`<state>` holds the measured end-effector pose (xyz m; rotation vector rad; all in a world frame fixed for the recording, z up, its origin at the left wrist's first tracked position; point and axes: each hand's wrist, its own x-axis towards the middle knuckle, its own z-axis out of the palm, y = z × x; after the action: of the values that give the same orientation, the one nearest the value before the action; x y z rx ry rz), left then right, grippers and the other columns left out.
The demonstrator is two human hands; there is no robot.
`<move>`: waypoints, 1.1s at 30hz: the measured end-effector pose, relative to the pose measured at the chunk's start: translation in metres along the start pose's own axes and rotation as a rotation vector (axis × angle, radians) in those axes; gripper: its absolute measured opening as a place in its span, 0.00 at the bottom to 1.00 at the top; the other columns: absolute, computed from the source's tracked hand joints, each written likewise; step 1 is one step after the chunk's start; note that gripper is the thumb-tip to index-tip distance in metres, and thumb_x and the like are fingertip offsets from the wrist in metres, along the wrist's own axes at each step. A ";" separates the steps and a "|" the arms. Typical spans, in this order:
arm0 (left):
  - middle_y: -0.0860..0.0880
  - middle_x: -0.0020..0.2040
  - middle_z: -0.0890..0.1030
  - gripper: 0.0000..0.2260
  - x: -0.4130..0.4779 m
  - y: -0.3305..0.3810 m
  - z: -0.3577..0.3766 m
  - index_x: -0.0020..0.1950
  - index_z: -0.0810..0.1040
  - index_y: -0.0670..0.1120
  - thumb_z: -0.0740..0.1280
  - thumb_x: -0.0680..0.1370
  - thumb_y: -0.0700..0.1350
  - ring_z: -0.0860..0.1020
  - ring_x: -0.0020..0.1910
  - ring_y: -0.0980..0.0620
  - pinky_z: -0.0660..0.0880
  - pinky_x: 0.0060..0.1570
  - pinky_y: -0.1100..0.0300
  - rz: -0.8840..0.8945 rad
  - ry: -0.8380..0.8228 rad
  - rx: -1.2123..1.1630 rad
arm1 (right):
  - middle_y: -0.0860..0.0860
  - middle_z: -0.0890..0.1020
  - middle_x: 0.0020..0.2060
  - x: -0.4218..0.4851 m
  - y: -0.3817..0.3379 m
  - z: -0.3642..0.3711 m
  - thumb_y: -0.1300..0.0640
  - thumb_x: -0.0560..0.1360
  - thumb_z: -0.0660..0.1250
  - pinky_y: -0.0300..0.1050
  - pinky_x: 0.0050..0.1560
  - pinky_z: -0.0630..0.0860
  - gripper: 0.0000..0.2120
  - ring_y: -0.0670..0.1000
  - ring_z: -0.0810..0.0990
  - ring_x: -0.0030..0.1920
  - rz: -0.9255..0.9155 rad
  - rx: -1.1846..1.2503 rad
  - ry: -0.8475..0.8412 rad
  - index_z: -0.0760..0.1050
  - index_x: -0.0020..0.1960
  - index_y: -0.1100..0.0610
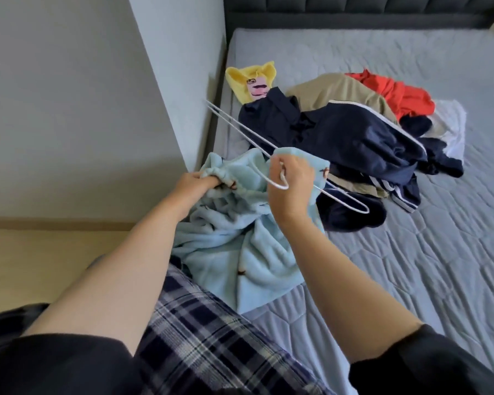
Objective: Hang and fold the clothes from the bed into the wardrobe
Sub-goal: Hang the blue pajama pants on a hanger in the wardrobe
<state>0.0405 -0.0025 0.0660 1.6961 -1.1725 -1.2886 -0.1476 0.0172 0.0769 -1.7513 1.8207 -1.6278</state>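
A light blue fleece garment (240, 246) hangs from my hands over the bed's near edge. My left hand (196, 185) grips its gathered waistband at the left. My right hand (293, 181) holds a white wire hanger (240, 129) by its hook, together with a fold of the blue fleece. The hanger's long arms stretch from the wall side across to the dark clothes. Behind it lies a pile on the bed: a navy jacket with white stripes (362, 135), a beige garment (340, 89), a red one (397, 95), a white one (451, 124) and a yellow printed piece (251, 81).
The grey quilted mattress (411, 252) fills the right side, with a dark padded headboard (354, 12) at the back. A pale wall corner (154, 81) stands close on the left, with wooden floor (40, 258) below it. My plaid trousers (206, 332) are at the bottom.
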 end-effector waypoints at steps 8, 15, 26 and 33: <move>0.50 0.39 0.85 0.11 -0.036 -0.001 -0.103 0.43 0.82 0.48 0.61 0.80 0.45 0.83 0.39 0.54 0.79 0.38 0.62 0.019 0.114 -0.486 | 0.57 0.78 0.51 -0.056 -0.055 0.076 0.46 0.71 0.72 0.48 0.59 0.65 0.30 0.58 0.73 0.56 -0.070 0.053 -0.393 0.71 0.66 0.62; 0.44 0.45 0.80 0.06 -0.098 0.003 -0.185 0.48 0.76 0.44 0.61 0.79 0.45 0.79 0.45 0.47 0.77 0.48 0.56 0.130 0.382 -0.563 | 0.54 0.73 0.36 -0.103 -0.105 0.085 0.55 0.75 0.67 0.44 0.43 0.65 0.18 0.54 0.70 0.39 -0.270 0.238 -0.184 0.75 0.60 0.65; 0.43 0.47 0.78 0.05 -0.177 0.026 -0.275 0.43 0.75 0.42 0.61 0.77 0.37 0.77 0.47 0.47 0.75 0.55 0.54 0.109 0.826 -0.482 | 0.60 0.78 0.36 -0.096 -0.224 0.111 0.62 0.80 0.57 0.50 0.40 0.69 0.11 0.59 0.74 0.39 -0.104 0.460 -0.382 0.75 0.44 0.63; 0.47 0.43 0.78 0.09 -0.204 0.038 -0.316 0.49 0.77 0.42 0.65 0.76 0.47 0.77 0.45 0.48 0.72 0.45 0.61 -0.055 1.110 -0.307 | 0.50 0.74 0.29 -0.054 -0.277 0.115 0.63 0.78 0.58 0.36 0.33 0.65 0.12 0.44 0.73 0.30 0.212 0.748 -0.304 0.77 0.39 0.60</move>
<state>0.3156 0.1767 0.2524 1.7780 -0.2480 -0.3424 0.1254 0.0658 0.2037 -1.3149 1.0189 -1.5564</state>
